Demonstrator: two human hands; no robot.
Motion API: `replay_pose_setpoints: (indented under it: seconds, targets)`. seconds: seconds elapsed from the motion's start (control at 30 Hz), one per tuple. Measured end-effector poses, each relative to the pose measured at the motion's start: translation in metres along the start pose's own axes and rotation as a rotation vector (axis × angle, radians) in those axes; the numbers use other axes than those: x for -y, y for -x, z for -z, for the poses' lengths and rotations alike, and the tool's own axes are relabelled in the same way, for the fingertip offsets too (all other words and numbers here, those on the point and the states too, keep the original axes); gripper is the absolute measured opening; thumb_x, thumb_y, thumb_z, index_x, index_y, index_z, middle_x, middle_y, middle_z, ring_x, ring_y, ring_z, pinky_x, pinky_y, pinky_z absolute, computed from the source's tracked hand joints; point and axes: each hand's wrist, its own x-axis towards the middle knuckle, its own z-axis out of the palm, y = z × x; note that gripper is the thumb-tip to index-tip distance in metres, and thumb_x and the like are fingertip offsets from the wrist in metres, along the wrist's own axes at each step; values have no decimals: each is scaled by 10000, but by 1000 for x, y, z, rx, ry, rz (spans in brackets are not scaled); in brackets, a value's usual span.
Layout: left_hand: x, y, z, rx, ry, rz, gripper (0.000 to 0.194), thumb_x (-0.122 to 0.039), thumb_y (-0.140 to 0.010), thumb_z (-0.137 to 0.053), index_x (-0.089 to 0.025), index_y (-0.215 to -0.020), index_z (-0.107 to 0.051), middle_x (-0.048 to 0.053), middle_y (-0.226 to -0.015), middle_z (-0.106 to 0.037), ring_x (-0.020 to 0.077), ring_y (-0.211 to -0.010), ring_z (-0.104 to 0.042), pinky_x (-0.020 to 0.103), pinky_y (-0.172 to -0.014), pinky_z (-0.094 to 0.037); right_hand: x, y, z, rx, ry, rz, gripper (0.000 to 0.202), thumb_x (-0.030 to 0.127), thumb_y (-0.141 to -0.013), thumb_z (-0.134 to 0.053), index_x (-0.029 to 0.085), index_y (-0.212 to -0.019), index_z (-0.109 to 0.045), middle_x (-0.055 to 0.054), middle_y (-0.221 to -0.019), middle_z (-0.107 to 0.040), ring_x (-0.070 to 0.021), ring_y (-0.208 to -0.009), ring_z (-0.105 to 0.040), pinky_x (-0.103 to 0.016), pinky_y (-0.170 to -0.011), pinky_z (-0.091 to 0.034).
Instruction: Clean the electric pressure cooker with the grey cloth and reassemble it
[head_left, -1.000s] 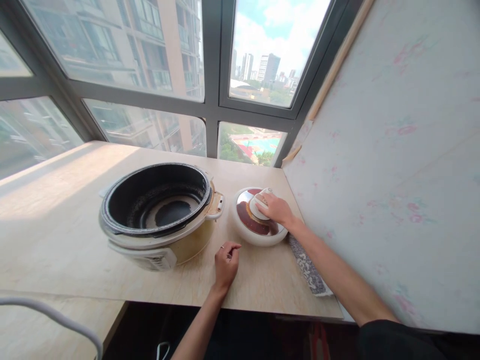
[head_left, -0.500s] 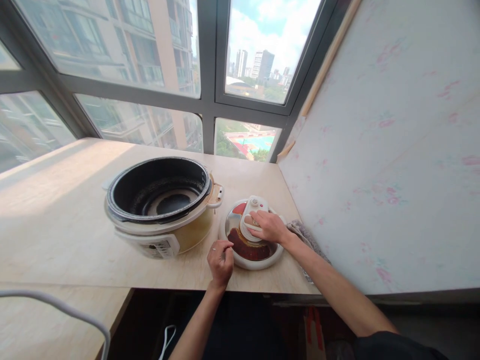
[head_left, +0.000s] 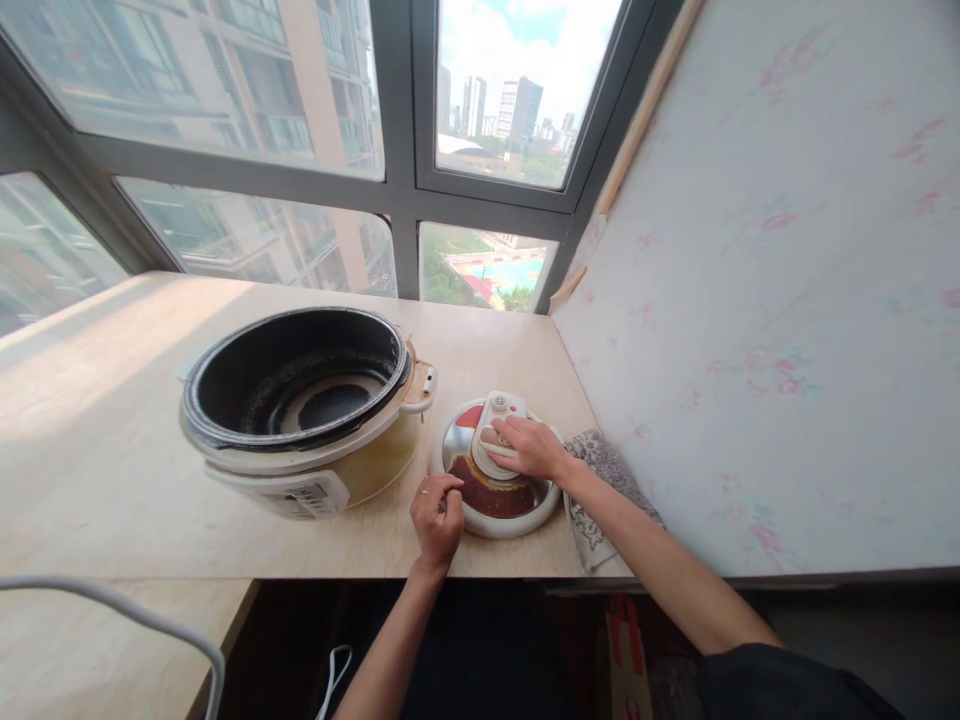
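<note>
A round cooker lid (head_left: 504, 516) with a white rim and a reddish-brown, shiny top lies flat on the wooden surface. My right hand (head_left: 530, 449) reaches over it, its fingers closed around the white handle (head_left: 486, 462) in the middle. At the lid's near left edge is my left hand (head_left: 437, 517), its fingers curled in; whatever they may hold is hidden. Left of the lid stands the white and yellowish electric pressure cooker (head_left: 379, 468), uncovered, with a dark inner pot (head_left: 251, 365) in it.
A patterned grey cloth (head_left: 592, 535) lies under my right forearm, by the flowered wall (head_left: 780, 300). A grey cable (head_left: 120, 602) curves across the lower left surface. Windows rise behind the wooden top (head_left: 127, 450). A paper bag (head_left: 628, 660) stands below the front edge.
The view has shifted slightly, so the cooker and lid sit further left in it. More of the cloth shows beside my right arm. Both hands keep their places at the lid.
</note>
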Motion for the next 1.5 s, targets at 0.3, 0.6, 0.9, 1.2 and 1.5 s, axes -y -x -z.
replay_pose_setpoints:
  seconds: [0.3, 0.6, 0.9, 1.2, 1.5]
  targets:
    - [2, 0, 1, 43, -29, 50, 214, -120, -869, -498, -203, -783, -675, 14, -759, -707, 162, -731, -673, 289, -717, -538, 4, 4, 13, 50, -193, -125, 730, 670, -905, -602, 171, -1429, -507, -203, -1324, -594, -342, -1216, -569, -484, -1000, -468]
    - [7, 1, 0, 53, -41, 88, 206, -130, -864, -505, -205, -788, -681, 12, -776, -713, 164, -741, -679, 288, -724, -537, -21, 114, 1, -13, -171, -848, 1292, 770, -725, -695, 93, -1629, -68, -300, -1663, -125, -448, -1550, -119, -657, -1192, -206]
    - [8, 2, 0, 64, -29, 95, 205, -104, -844, -523, -202, -799, -698, -1, -780, -716, 155, -735, -666, 271, -717, -524, -18, 154, -12, -21, -183, -1063, 1157, 485, -728, -724, 10, -1600, -130, -313, -1573, -341, -427, -1467, -358, -531, -1168, -352]
    - [7, 1, 1, 72, -45, 97, 204, -96, -836, -520, -193, -794, -694, -4, -777, -716, 149, -740, -668, 264, -721, -519, -8, 176, 16, -394, -536, -1189, 911, 447, -703, -687, 115, -1514, -437, -184, -1488, -536, -366, -1383, -495, -503, -1165, -372]
    - [-6, -17, -3, 191, -149, 31, 189, -150, -892, -509, -181, -936, -690, 49, -892, -728, 183, -795, -673, 313, -742, -545, -7, 181, 34, -578, -784, -1131, 871, 441, -690, -762, 176, -1474, -489, -144, -1439, -586, -349, -1322, -552, -520, -1146, -400]
